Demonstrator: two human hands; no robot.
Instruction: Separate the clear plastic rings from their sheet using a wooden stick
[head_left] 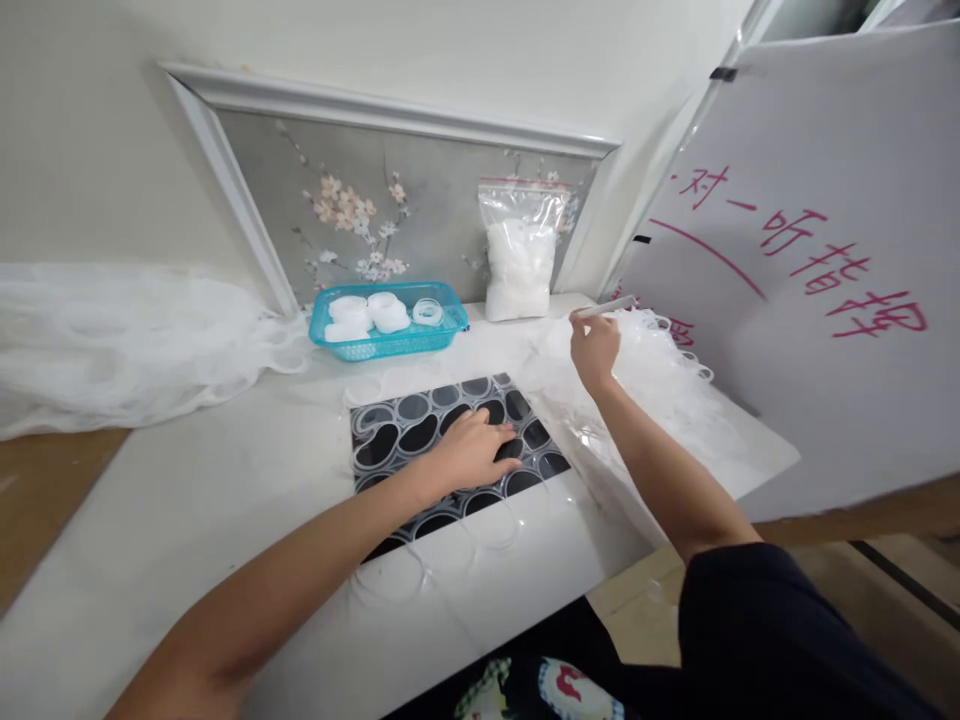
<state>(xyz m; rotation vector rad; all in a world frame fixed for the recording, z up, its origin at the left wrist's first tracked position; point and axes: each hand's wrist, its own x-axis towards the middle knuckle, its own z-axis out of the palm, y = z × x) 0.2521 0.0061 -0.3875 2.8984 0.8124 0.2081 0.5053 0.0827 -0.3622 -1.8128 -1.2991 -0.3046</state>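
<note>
My left hand [472, 447] lies flat, fingers spread, on a black board [409, 435] covered by sheer white fabric with ring and oval outlines. My right hand [594, 345] is raised to the right of the board, fingers pinched on a thin white stick-like tool [611, 306] that points up and right. Beneath that hand lies a heap of the same sheer patterned fabric [660, 385], draped over the table's right side.
A turquoise basket [450, 318] with white tape rolls stands at the back, next to a zip bag [520, 255] of white stuffing leaning on a flower picture. More gauzy fabric [112, 345] is piled at the left. A white board [817, 270] with red writing stands at the right.
</note>
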